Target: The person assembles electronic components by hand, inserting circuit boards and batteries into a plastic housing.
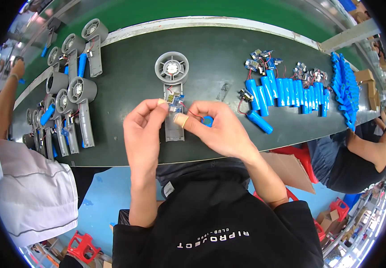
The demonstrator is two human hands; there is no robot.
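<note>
A grey handheld fan housing [183, 71] lies on the dark green table, its round fan end pointing away from me and its open handle shell toward me. Over the handle is a small blue circuit board [175, 102] with a display. My left hand [143, 129] pinches the board's left edge between thumb and fingertip. Curled around a blue cylindrical battery [207, 121], my right hand [222, 129] hides most of it; only one end shows. Red wire runs from the board toward that battery. Tan finger covers sit on both thumbs.
Several grey fan housings [82, 91] stand at the left, some with blue batteries. At the right lie wired blue batteries [284, 91] with boards, then a pile of blue batteries [344, 91]. A small clear piece [223, 91] lies mid-table. Co-workers sit on both sides.
</note>
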